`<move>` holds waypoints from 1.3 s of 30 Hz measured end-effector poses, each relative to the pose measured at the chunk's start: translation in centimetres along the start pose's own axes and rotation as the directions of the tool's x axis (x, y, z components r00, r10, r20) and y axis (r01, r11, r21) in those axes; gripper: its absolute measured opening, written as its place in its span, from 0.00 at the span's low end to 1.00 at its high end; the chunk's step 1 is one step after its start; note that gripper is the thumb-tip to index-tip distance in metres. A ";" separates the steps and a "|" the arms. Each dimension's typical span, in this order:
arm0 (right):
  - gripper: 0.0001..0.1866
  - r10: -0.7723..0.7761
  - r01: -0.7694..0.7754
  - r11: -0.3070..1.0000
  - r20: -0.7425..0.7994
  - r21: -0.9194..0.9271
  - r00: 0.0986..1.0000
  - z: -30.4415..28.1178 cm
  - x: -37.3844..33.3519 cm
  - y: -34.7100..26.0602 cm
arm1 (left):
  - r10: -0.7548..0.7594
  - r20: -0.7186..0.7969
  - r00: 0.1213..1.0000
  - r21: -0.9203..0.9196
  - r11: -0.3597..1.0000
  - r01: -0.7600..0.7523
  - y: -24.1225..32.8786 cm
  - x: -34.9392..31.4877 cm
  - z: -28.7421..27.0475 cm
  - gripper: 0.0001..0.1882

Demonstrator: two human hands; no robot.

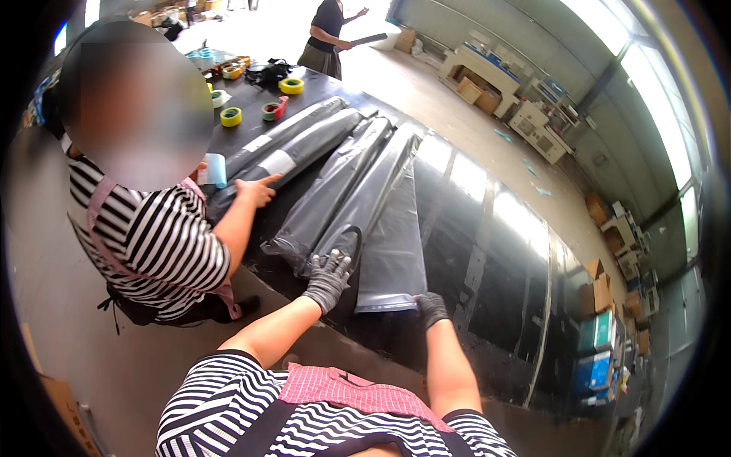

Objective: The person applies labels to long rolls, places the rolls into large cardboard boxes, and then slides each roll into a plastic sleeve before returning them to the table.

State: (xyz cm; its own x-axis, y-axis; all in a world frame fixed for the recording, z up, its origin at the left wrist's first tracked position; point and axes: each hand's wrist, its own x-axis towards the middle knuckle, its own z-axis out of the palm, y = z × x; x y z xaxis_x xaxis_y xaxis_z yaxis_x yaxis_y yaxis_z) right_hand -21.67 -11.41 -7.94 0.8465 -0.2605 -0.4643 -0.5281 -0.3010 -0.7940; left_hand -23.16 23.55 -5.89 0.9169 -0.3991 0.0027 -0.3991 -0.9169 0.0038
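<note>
My left hand [328,282], in a dark grey glove, lies with its fingers stretched over the near end of a long, filled dark plastic bag [364,199]. A black loop shows just above those fingers. To the right, a flatter dark plastic bag [391,255] stretches away across the table, with a pale strip along its near edge. My gloved right hand [432,308] pinches the right corner of that edge. Another filled plastic bag [324,204] lies left of my left hand. Farther left are two more long wrapped bundles [308,143] with white labels.
A co-worker [152,228] in a striped shirt stands at left, a hand on a bundle and a light-blue roll nearby. Tape rolls [231,116] sit at the far end of the black table [487,266]. Boxes [598,343] stand beyond its right edge; another person [327,38] is far back.
</note>
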 end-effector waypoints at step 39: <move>0.15 0.169 0.122 0.554 -0.254 0.824 0.952 -39.9 -26.8 18.2 | -0.130 0.370 0.920 -0.879 0.272 0.392 29.0 17.8 -1.7 0.16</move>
State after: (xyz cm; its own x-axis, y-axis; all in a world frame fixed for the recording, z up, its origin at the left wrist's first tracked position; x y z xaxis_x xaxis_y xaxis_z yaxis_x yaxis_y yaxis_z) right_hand -56.61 -46.48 5.68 0.7002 -0.5320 -0.4762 -0.1340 0.5572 -0.8195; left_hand -18.46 -10.15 -4.00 0.8956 -0.2497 -0.3682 0.2501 -0.4020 0.8809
